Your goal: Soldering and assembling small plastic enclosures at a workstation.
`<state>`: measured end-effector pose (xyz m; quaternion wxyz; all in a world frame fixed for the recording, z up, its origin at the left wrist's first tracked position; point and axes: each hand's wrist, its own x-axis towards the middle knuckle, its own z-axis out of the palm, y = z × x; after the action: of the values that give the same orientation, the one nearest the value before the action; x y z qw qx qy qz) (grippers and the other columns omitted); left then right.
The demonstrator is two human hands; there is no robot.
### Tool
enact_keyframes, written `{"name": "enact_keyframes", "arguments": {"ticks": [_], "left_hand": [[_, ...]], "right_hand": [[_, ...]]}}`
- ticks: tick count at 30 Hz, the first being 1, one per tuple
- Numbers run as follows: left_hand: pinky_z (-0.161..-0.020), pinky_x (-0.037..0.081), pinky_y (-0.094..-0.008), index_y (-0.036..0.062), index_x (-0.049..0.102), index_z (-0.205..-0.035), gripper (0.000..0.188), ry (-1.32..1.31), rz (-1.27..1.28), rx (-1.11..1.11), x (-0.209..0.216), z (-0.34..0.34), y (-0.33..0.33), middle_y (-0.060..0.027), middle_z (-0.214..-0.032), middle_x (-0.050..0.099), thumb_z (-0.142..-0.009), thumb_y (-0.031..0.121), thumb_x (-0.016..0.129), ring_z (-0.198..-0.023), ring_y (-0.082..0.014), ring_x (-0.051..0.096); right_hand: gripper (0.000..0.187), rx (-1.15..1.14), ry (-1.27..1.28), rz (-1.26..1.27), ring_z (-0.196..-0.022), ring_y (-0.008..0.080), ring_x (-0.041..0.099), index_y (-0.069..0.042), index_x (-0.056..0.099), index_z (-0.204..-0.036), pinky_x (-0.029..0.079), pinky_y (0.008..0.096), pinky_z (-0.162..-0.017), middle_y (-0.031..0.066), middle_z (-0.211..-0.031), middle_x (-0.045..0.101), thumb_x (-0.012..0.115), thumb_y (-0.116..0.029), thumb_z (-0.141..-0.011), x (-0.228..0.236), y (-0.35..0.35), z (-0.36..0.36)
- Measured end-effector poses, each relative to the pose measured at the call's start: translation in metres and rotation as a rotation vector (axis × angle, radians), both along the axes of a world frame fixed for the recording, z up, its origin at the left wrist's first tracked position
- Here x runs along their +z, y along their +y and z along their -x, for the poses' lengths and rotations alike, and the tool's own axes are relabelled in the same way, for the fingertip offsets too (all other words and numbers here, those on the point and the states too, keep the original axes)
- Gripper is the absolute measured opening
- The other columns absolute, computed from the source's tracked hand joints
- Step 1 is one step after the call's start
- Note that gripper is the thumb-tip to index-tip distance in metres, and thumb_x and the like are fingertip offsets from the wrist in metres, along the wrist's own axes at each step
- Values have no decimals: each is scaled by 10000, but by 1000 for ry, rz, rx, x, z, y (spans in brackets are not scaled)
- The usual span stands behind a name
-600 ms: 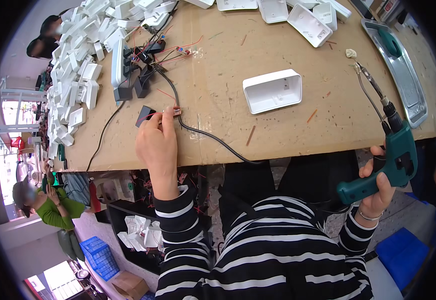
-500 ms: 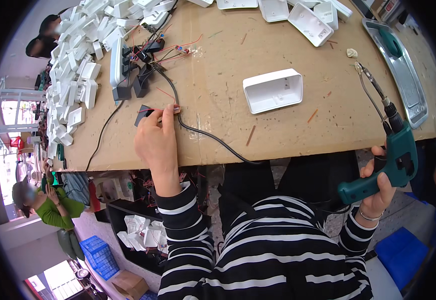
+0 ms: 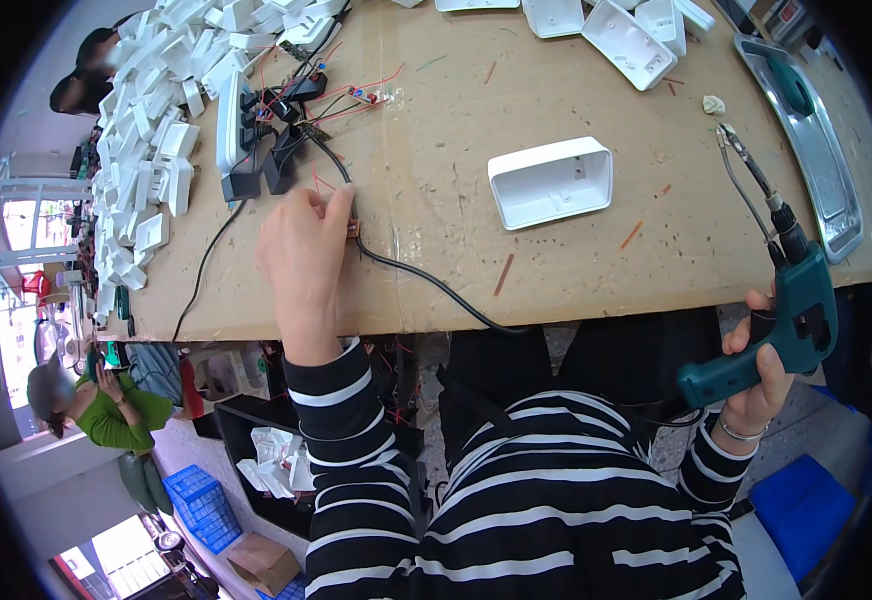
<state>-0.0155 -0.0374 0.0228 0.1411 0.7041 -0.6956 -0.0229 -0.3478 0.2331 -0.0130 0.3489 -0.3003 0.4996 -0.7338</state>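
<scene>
My right hand (image 3: 756, 375) is wrapped round the handle of a green soldering gun (image 3: 801, 320). Its metal tip points up over the table, close to a small cream-coloured lump (image 3: 713, 105). My left hand (image 3: 303, 265) is closed low over the table at the left, fingers bent and pressed together; what they hold is hidden. A small circuit board (image 3: 353, 228) shows beside that hand, against a black cable (image 3: 436, 285). Just beyond it are black plug adapters (image 3: 282, 160) with thin red wires and a white power strip (image 3: 231, 125). An open white plastic case (image 3: 551, 185) lies mid-table.
White plastic cases (image 3: 156, 140) are heaped along the left edge, and several more (image 3: 628, 45) lie at the back. A metal tray (image 3: 836, 205) holding a green object stands at the right. A person in green (image 3: 121, 410) sits beyond the table at the left.
My left hand has shifted a little left and away from me, its fingers curling in; the black block beside it is now covered. The soldering gun stays nearly where it was.
</scene>
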Motion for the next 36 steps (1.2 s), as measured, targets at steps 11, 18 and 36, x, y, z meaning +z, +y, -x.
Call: {"name": "enact_keyframes", "arguments": {"ticks": [11,18,36], "left_hand": [[-688,488,-373,-39,669,-897,215,195,150,-259,-16,-13,-4,-162,-827,674,-892,164,599,-746,-290,647],[-609,446,-248,-22,664,-953,227,1323,195,-213,-24,-12,32,-41,-833,650,-996,151,523,-687,-98,577],[-555,405,-234,24,732,-908,151,876,127,-757,-21,76,78,-57,-780,605,-766,-27,724,-642,-121,530]], "right_hand": [[680,23,-1,8,-811,155,599,50,328,-1404,539,264,-719,215,-1249,545,659,-142,-842,2,-1,1],[678,33,9,28,-819,158,613,51,327,-1405,544,259,-715,215,-1243,556,660,-137,-845,2,-1,1],[689,99,-180,-38,-757,187,632,60,373,-1391,548,298,-674,231,-1186,595,648,-134,-790,30,-37,-48]]}}
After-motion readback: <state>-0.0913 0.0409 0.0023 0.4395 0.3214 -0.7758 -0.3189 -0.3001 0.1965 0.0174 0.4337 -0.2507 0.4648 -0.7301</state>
